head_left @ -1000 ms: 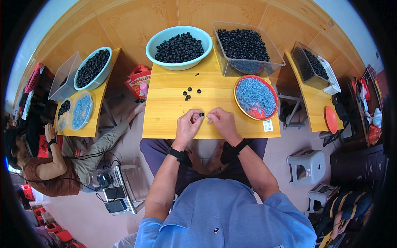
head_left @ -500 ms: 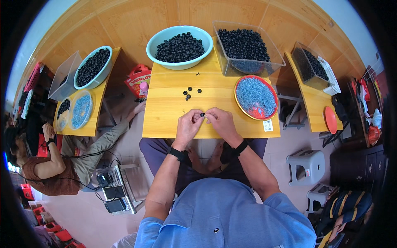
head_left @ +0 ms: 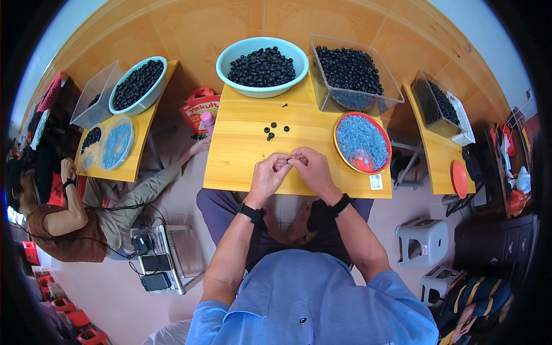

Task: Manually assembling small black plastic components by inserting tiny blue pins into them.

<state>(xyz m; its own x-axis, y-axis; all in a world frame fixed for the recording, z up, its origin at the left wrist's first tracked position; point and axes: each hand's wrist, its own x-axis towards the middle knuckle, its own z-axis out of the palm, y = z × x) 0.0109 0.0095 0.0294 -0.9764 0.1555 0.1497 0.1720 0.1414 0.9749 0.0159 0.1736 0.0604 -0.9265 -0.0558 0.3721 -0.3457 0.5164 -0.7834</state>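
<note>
Over the near edge of the yellow table (head_left: pixel 230 175), my two hands meet fingertip to fingertip. My left hand (head_left: pixel 269 177) pinches a small round black part (head_left: pixel 289 161), mostly covered by the fingers. Pressed against that same part are the closed thumb and fingers of my right hand (head_left: pixel 312 172); anything else between them is hidden. Just beyond lie several loose black ring-shaped parts (head_left: pixel 271 137). A red bowl with a yellow rim (head_left: pixel 388 165), right of my right hand, holds many thin, pale blue translucent pieces (head_left: pixel 359 135).
At the back stand a light-blue basin (head_left: pixel 222 86) and a clear plastic bin (head_left: pixel 362 105), both full of black parts. A small dark screw-like piece (head_left: pixel 284 105) lies before them. Another person (head_left: pixel 69 221) sits at the left table. Grey stools (head_left: pixel 422 241) stand at right.
The view has shifted slightly. My right fingers have closed in over the black part, which showed more plainly between my hands before.
</note>
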